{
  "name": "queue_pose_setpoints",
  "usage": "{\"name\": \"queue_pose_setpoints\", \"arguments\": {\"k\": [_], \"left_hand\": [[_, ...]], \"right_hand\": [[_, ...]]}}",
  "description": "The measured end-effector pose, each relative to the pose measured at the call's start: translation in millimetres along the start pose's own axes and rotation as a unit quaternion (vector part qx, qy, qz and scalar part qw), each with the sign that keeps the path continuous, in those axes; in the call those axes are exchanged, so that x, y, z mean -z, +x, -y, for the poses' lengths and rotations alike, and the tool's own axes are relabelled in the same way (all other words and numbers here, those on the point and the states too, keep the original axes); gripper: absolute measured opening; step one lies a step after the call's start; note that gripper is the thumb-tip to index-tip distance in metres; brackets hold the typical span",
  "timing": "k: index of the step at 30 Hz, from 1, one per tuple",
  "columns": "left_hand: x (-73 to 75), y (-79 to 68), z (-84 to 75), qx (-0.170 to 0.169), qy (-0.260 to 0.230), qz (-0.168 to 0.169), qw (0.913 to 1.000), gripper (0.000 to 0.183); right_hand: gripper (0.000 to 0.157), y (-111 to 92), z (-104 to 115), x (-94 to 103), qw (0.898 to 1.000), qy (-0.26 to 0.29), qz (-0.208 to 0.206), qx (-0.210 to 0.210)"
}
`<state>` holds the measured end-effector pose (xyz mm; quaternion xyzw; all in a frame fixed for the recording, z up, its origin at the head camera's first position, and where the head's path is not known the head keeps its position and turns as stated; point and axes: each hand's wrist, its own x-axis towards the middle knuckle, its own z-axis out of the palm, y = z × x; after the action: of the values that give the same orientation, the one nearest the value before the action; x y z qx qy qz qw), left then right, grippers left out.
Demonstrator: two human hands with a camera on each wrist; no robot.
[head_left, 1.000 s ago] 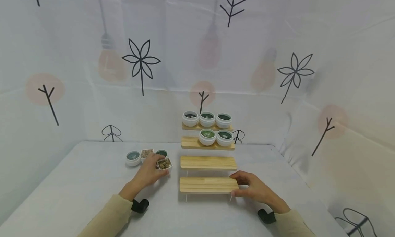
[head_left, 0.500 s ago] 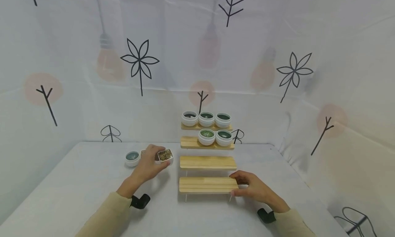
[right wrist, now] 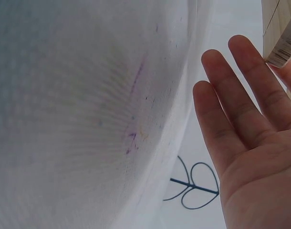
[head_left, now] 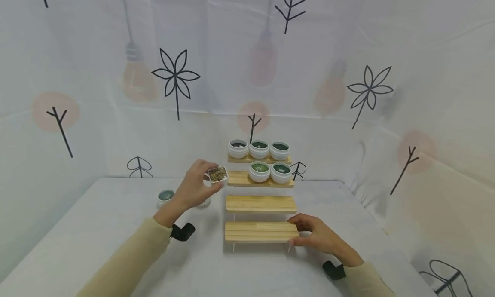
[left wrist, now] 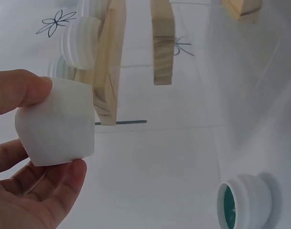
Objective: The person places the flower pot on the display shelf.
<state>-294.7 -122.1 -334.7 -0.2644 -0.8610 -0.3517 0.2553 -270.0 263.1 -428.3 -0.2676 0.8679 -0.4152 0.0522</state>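
Observation:
My left hand holds a small square white pot filled with brown grainy bits, raised beside the left end of the second board from the top of a stepped wooden rack. In the left wrist view the thumb presses one side of the white pot and the fingertips support the other. My right hand grips the right end of the rack's lowest board, thumb at the front edge and a finger at the back. In the right wrist view the other fingers stretch out past the board's end.
Three round white pots stand on the top board. Two more, one with a light green inside, stand on the board below. A round pot is on the table at left; another is partly covered by my left hand in the head view.
My left hand has lifted the square pot off the pots on the table and carried it up and right toward the rack. My right hand has stayed at the lowest board.

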Motion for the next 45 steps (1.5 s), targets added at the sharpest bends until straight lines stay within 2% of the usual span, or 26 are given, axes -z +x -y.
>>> {"name": "queue_pose_setpoints", "arguments": {"k": [10,17,27,33,45], "left_hand": [[-11.4,27.0,-13.9,-0.006,-0.023,0.035,0.9991,0.049],[-23.1,38.1,-17.6,0.000,-0.021,0.056,0.9982,0.049],[-30.3,42.5,-18.6,0.011,-0.054,0.049,0.9973,0.050],[-34.2,42.3,-17.2,0.029,-0.071,0.038,0.9963,0.051],[-37.1,41.8,-16.7,0.034,-0.064,0.027,0.9970,0.051]], "right_hand": [[0.040,1,-1,1.2,1.000,0.002,0.003,0.001],[0.041,1,-1,1.0,1.000,0.008,0.006,-0.001],[0.041,1,1,1.2,1.000,0.003,0.005,-0.001],[0.041,1,1,1.1,1.000,0.005,0.006,-0.005],[0.041,0,2,0.8,1.000,0.009,0.003,-0.007]]}}
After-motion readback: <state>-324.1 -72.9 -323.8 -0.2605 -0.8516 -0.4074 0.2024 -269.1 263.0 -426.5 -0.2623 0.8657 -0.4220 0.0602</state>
